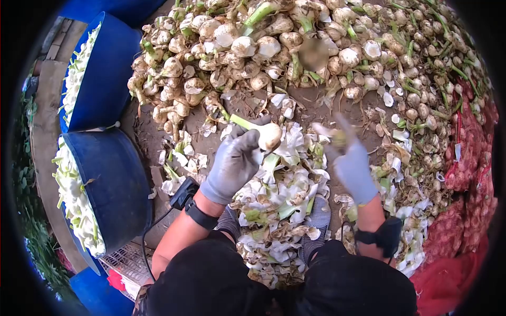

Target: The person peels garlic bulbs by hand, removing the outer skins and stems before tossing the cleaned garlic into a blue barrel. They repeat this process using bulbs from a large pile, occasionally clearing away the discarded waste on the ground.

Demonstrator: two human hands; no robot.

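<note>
Over pale peelings, a garlic bulb in the gloved left hand.

Gap is lying between left hand and right hand above the peelings; garlic bulb is jutting in. Bare ground is showing beyond. Heaped bulbs are blocking farther forward, blue tubs walling the left, red mesh bags crowding the right.

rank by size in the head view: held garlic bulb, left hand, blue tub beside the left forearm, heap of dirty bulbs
1. Heap of dirty bulbs
2. Blue tub
3. Left hand
4. Held garlic bulb
</note>
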